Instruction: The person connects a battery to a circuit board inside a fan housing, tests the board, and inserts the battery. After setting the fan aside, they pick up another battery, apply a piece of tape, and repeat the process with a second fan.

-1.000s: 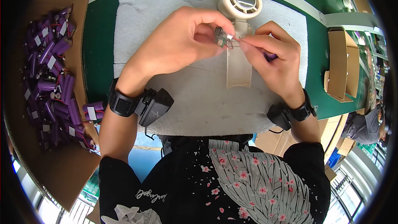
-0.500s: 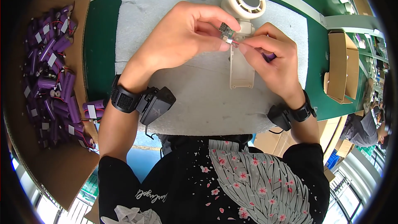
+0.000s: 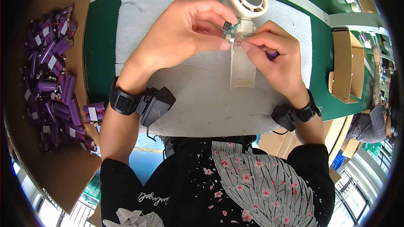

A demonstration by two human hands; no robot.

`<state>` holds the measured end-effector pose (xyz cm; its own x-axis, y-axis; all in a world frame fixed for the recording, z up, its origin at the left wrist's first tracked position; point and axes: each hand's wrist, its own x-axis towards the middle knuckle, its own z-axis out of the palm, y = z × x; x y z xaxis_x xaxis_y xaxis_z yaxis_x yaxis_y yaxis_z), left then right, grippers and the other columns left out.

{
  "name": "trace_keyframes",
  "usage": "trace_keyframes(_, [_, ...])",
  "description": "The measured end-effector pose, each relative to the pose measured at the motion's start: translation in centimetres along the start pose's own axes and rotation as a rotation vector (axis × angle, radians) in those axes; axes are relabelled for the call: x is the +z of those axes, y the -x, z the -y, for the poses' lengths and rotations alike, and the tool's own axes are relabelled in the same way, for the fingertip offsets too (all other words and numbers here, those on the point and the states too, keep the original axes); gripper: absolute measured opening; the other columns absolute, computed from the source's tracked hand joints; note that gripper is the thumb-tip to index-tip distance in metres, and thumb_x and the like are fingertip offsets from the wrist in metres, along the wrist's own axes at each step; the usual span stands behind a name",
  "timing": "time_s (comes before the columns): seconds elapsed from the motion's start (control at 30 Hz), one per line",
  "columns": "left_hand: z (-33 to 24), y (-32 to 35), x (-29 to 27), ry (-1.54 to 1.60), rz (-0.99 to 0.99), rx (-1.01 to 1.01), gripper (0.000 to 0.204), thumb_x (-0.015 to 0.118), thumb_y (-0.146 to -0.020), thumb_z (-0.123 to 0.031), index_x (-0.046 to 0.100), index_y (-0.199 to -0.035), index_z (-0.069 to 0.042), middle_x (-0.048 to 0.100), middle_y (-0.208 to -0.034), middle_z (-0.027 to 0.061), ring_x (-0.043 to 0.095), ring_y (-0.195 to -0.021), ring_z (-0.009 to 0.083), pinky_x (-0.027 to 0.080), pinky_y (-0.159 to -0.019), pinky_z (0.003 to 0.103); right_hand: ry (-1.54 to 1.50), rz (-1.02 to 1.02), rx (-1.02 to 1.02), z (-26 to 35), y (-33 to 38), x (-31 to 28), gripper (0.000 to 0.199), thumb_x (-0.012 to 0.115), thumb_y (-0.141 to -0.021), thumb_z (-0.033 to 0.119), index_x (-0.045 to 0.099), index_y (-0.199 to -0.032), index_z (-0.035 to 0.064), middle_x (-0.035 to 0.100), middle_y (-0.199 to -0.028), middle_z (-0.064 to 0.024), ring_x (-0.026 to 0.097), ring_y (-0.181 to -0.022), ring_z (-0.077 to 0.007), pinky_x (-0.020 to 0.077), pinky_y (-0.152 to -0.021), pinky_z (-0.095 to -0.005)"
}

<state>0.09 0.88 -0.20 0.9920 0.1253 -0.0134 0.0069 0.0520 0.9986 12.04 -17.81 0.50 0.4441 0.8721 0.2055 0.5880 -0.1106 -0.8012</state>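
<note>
My left hand (image 3: pixel 176 38) pinches a small green circuit board (image 3: pixel 227 27) between thumb and fingers. A white plug (image 3: pixel 232 40) sits at the board's lower edge; whether it is fully seated I cannot tell. From it, thin red wires (image 3: pixel 237 41) run to the fingertips of my right hand (image 3: pixel 277 54), which is closed on them. A purple battery (image 3: pixel 273 54) shows partly inside that same hand. Beneath the hands lies a cream handheld fan, its round head (image 3: pixel 248 1) at the far side and its open handle shell (image 3: pixel 243 73) pointing toward me.
The fan rests on a white foam sheet (image 3: pixel 189 105) over a green table (image 3: pixel 101 50). At the left, a large cardboard box (image 3: pixel 52 172) contains many purple batteries (image 3: pixel 69 88) with wires. A smaller open carton (image 3: pixel 347 69) stands at the right. Another person (image 3: pixel 370 124) is at the far right.
The board, both hands and the fan appear shifted slightly left. My left fingers have tilted the board a little, while the right hand keeps its pinch on the wires.
</note>
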Motion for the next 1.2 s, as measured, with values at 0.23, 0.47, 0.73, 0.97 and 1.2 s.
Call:
trace_keyframes(0.23, [-0.27, 0.04, -0.21, -0.016, 0.030, -0.045, 0.030, 0.070, -0.078, 0.010, 0.060, -0.105, 0.002, 0.063, -0.100, 0.0046, 0.064, -0.089, 0.0116, 0.053, -0.077, 0.024, -0.046, 0.006, 0.030, -0.23, 0.00, -0.06, 0.006, 0.067, -0.081, -0.001, 0.070, -0.087, -0.0022, 0.056, -0.081, -0.0022, 0.048, -0.063, -0.0056, 0.0339, -0.053, -0.0194])
trace_keyframes(0.47, [-0.13, 0.04, -0.06, -0.014, 0.023, -0.048, 0.028, 0.070, -0.078, 0.010, 0.059, -0.102, 0.002, 0.062, -0.098, 0.0039, 0.063, -0.088, 0.0112, 0.053, -0.075, 0.023, -0.062, 0.004, 0.026, -0.30, 0.07, 0.02, 0.007, 0.067, -0.081, -0.001, 0.070, -0.087, -0.0020, 0.056, -0.081, -0.0022, 0.049, -0.063, -0.0057, 0.0342, -0.053, -0.0195])
trace_keyframes(0.73, [-0.21, 0.06, 0.09, -0.058, 0.005, -0.041, 0.029, 0.071, -0.077, 0.010, 0.061, -0.102, 0.000, 0.062, -0.097, 0.0037, 0.064, -0.086, 0.0105, 0.052, -0.074, 0.023, -0.023, 0.006, 0.006, -0.02, 0.03, -0.05, 0.006, 0.068, -0.081, -0.001, 0.070, -0.086, -0.0018, 0.056, -0.079, -0.0020, 0.049, -0.063, -0.0060, 0.0347, -0.053, -0.0194])
trace_keyframes(0.97, [-0.13, 0.05, 0.20, -0.097, -0.010, -0.014, 0.029, 0.071, -0.077, 0.009, 0.062, -0.104, 0.000, 0.064, -0.095, 0.0033, 0.063, -0.085, 0.0093, 0.053, -0.074, 0.022, -0.017, 0.003, -0.023, -0.17, 0.00, 0.05, 0.006, 0.068, -0.080, -0.001, 0.070, -0.086, -0.0018, 0.056, -0.079, -0.0020, 0.049, -0.061, -0.0059, 0.0346, -0.052, -0.0196])
trace_keyframes(1.2, [-0.34, 0.06, 0.31, -0.103, -0.025, -0.015, 0.031, 0.071, -0.077, 0.010, 0.062, -0.105, 0.000, 0.065, -0.094, 0.0034, 0.063, -0.084, 0.0088, 0.053, -0.075, 0.022, 0.009, 0.005, -0.064, -0.24, 0.04, 0.06, 0.008, 0.069, -0.079, -0.002, 0.070, -0.086, -0.0009, 0.056, -0.077, -0.0019, 0.048, -0.060, -0.0064, 0.0348, -0.051, -0.0201])
